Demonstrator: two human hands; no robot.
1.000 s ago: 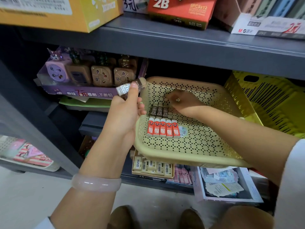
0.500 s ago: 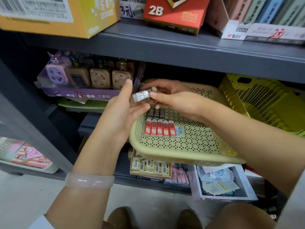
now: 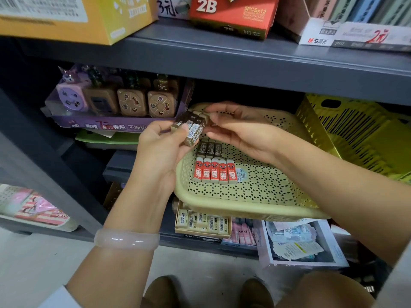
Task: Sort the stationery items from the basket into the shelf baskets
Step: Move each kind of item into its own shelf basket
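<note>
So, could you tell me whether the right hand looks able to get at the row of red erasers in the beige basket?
Probably yes. The red erasers lie uncovered on the beige basket floor, just below the right hand, though it is pinching the brown erasers with the left hand.

basket (image 3: 251,207) right half free

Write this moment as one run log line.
left hand: holds brown 2B erasers | right hand: pinches same erasers | beige basket: holds two eraser rows
</note>
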